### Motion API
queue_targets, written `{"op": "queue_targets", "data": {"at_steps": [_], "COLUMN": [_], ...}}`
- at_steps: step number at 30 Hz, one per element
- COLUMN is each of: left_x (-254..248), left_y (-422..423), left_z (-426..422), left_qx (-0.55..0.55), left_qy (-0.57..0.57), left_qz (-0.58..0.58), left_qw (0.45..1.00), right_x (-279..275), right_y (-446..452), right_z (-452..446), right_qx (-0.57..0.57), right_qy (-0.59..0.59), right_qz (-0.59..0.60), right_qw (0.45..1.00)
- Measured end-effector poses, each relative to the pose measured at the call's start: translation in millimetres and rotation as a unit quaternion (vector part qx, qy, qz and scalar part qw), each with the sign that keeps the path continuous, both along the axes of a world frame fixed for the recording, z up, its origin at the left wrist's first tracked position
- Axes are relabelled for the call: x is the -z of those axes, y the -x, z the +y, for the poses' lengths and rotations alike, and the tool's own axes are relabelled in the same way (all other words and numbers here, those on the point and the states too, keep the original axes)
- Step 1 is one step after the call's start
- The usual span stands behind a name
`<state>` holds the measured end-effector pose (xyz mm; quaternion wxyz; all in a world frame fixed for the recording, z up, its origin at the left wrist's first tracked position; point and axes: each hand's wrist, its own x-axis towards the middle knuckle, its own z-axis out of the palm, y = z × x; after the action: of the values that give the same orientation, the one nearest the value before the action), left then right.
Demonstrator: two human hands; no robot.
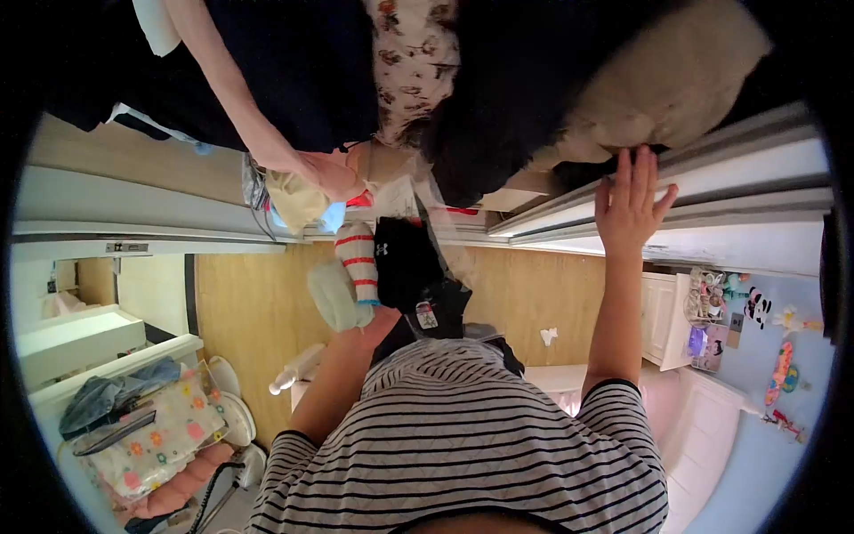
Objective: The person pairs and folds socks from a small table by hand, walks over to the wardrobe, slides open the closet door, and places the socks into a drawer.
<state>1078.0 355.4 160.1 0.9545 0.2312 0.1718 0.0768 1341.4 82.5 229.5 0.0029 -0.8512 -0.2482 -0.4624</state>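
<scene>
My left hand (382, 324) is mostly hidden beneath a bundle of clothes it holds against my front. In the bundle are a pale green roll (336, 295), a white roll with red stripes (358, 258) and a black garment (405, 267) with a small white logo. A clear plastic bag (436, 218) hangs by the black garment. My right hand (633, 200) is raised with its fingers spread. Its fingertips reach the lower edge of a beige hanging garment (663, 89), beside the sliding door rails.
Dark clothes (294, 71) and a floral garment (414, 67) hang overhead. Small folded items (298, 200) lie on the wardrobe floor. Bagged clothes (156, 427) are piled at lower left. A white scrap (548, 336) lies on the wooden floor (258, 303).
</scene>
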Motion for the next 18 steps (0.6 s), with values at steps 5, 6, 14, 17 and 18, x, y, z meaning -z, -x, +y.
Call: {"op": "queue_targets", "data": {"at_steps": [5,6,14,17,18], "left_x": [15.5,19.7,73.2,84.6,87.4], "left_y": [17.8,22.5,52.4,41.5,35.2], "left_z": [10.1,13.6,31.4,34.3,33.4], "left_qx": [-0.04,-0.048,-0.074,-0.071,-0.069], "left_qy": [0.026,0.031,0.055,0.064,0.069], "left_qz": [0.016,0.023,0.073,0.073,0.071], "left_qw": [0.999,0.998,0.993,0.993,0.993], "right_x": [10.5,29.1,195.7,189.0,179.8], "right_y": [23.3,29.6,-4.7,-19.0,-20.1], "right_z": [15.7,27.2,56.3,45.0,45.2], "right_qx": [-0.091,-0.143,-0.048,-0.024,-0.059], "right_qy": [-0.141,-0.183,0.136,0.161,0.131], "right_qz": [0.05,0.078,0.478,0.382,0.335], "right_qw": [0.985,0.97,0.867,0.91,0.931]}}
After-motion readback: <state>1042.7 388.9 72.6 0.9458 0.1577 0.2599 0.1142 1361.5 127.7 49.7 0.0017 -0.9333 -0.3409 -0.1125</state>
